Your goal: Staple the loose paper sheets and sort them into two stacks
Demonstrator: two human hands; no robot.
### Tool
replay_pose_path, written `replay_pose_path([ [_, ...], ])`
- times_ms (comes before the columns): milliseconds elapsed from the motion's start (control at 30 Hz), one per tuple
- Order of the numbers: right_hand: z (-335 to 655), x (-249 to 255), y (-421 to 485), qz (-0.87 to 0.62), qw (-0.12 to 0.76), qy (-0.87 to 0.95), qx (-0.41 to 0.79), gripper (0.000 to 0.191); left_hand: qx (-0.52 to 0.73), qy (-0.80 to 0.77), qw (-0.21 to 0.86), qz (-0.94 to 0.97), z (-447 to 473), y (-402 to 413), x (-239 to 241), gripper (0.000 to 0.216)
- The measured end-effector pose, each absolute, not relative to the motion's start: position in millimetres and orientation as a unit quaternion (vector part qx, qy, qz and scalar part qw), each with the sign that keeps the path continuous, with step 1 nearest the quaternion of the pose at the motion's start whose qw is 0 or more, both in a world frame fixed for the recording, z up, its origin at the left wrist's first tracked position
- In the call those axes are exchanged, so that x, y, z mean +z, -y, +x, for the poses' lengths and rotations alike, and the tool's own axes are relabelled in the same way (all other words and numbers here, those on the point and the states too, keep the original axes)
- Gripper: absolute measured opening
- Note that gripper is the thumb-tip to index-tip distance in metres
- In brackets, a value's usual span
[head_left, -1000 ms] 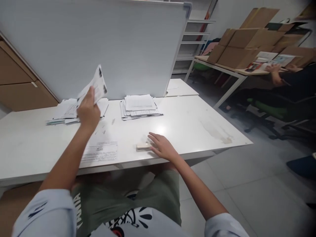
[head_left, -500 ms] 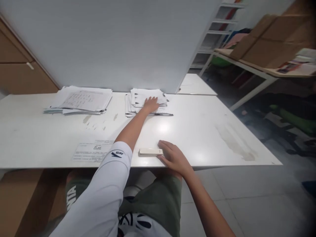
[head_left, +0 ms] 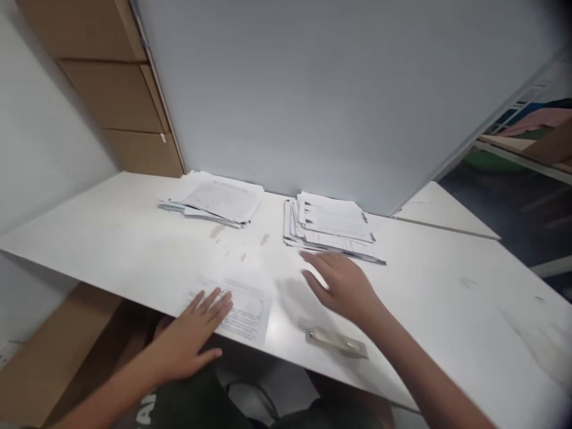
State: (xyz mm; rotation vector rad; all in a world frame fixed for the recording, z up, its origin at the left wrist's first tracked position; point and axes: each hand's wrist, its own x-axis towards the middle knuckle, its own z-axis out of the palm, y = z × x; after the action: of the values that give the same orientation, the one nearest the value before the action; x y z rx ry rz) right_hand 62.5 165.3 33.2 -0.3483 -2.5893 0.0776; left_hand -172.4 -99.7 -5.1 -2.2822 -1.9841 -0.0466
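My left hand (head_left: 190,336) lies flat with fingers spread at the near edge of the white table (head_left: 424,298), its fingertips on a printed sheet of paper (head_left: 239,310). My right hand (head_left: 344,286) hovers open over the table, fingers stretched toward the right pile of papers (head_left: 328,225), apart from it. A small beige flat bar (head_left: 337,341) lies on the table just below my right wrist. A second pile of papers (head_left: 214,198) rests at the back left.
A large white board (head_left: 335,95) stands upright along the table's back edge. Brown drawers (head_left: 116,89) are behind at the left. Another white table (head_left: 440,208) and a shelf with cloth lie at the right.
My left hand came back from the right pile to the printed sheet at the near edge. My right hand left the beige bar and moved forward. The view swung left.
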Motion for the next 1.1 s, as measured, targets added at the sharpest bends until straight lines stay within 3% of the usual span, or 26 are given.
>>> replay_pose_path([
  [67,-32,54,-185,-0.100,0.157,0.982,0.015,0.035,-0.012,0.669,0.123,-0.733,-177,129,-21,0.076],
  [200,-178,55,-202,-0.141,0.042,0.989,-0.006,0.065,-0.113,0.706,0.235,-0.659,-179,153,-34,0.079],
  [300,-207,36,-194,-0.120,0.029,0.992,-0.022,0.042,-0.190,0.760,0.314,-0.536,-179,165,-28,0.069],
  [500,-145,36,-158,-0.079,0.062,0.994,-0.046,0.034,-0.263,0.824,0.329,-0.378,-183,163,15,0.053],
  [733,-26,35,-104,-0.044,0.061,0.997,0.015,0.030,-0.201,0.720,0.254,-0.613,-169,119,13,0.062],
  [933,43,15,-64,-0.061,0.027,0.995,0.079,0.025,-0.154,0.671,0.147,-0.710,-149,120,-18,0.052],
  [1100,72,18,-58,-0.054,0.054,0.987,0.139,0.052,-0.103,0.675,0.086,-0.726,-149,122,-32,0.056],
])
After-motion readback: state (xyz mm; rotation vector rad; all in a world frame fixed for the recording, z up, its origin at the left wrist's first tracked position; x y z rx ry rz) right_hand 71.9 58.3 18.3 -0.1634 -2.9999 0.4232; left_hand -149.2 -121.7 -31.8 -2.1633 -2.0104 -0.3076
